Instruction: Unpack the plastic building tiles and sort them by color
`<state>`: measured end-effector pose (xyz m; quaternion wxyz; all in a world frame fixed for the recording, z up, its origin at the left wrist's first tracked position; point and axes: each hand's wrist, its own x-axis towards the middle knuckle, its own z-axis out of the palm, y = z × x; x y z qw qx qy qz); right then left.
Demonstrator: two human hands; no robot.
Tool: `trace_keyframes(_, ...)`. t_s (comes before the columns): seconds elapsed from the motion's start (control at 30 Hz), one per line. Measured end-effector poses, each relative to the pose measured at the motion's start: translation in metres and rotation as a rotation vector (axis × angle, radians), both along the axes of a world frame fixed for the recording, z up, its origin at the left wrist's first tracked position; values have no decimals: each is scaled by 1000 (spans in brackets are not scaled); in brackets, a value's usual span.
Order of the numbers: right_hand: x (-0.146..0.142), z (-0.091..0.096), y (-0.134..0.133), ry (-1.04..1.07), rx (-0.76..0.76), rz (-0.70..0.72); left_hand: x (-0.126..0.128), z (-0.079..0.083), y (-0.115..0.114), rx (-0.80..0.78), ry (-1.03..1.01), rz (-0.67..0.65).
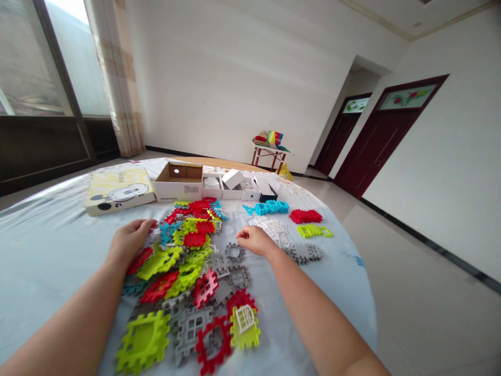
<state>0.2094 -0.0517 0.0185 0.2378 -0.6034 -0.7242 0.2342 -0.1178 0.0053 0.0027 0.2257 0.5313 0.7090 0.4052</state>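
My left hand [131,239] is at the left edge of a mixed pile of plastic interlocking panels, fingers pinched together beside a small white piece [155,234]. Whether it grips that piece I cannot make out. My right hand [256,240] hovers right of the pile with curled, closed fingers; anything in them is hidden. Just below its fingertips is a grey panel with an opening [234,250]. The pile holds lime-green panels [160,261], red panels [205,288], grey window panels [193,329] and a blue panel [171,233]. A cream window frame [245,318] lies on a green panel in front.
Right of the pile are sorted groups: white window frames [270,230], blue panels [272,208], red panels [306,215], green panels [314,231] and grey panels [305,254]. Behind stand an open box [178,190], a yellow-white lid [121,190] and several small white boxes [232,193].
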Motion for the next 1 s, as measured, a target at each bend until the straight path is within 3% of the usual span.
trace_keyframes(0.23, -9, -9, -6, -210, 97, 52, 0, 1, -1, 2, 5, -7)
trace_keyframes(0.37, -5, -6, -5, -136, 70, 28, 0, 4, -3, 1, 14, -7)
trace_keyframes(0.5, 6, 4, -4, 6, 270, -93, 0, 3, -2, -1, 21, -7)
trace_keyframes(0.57, 13, 8, -6, 2, 348, -44, -1, 2, -2, -2, 20, -13)
trace_keyframes(0.67, 23, 8, -9, -41, 285, 96, -1, 0, -2, 6, 17, -27)
trace_keyframes(0.83, 31, 3, -11, -124, 227, 118, 0, -1, -1, 14, 24, -28)
trace_keyframes(1.0, 18, -3, -9, -249, 154, 232, 0, 2, -1, -12, 43, -8)
